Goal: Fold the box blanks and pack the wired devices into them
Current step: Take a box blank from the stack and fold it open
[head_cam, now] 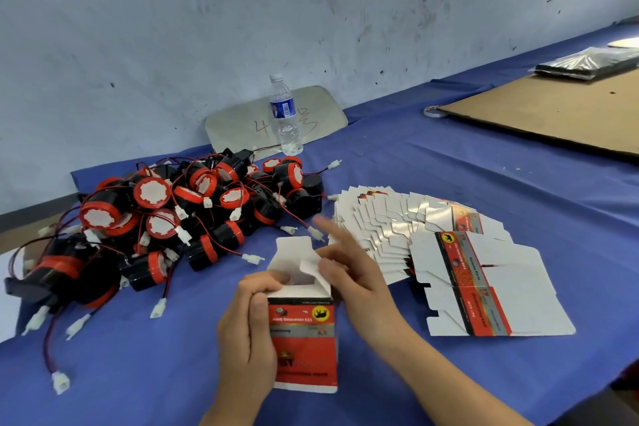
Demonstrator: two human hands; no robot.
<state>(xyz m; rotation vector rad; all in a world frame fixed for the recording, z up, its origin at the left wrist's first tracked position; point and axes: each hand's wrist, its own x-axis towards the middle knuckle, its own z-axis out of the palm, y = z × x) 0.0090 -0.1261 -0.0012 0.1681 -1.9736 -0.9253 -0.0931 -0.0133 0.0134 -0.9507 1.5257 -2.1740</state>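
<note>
Both hands work the box (pixel 304 335): left hand (pixel 247 332) grips its edge, right hand (pixel 349 273) pinches a flap

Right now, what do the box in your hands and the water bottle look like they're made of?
Box: thin printed card, it seems; glossy red print outside, matte white inside, and the flaps bend along creases. Water bottle: clear plastic by its look, see-through, with a white cap and blue label.
</note>
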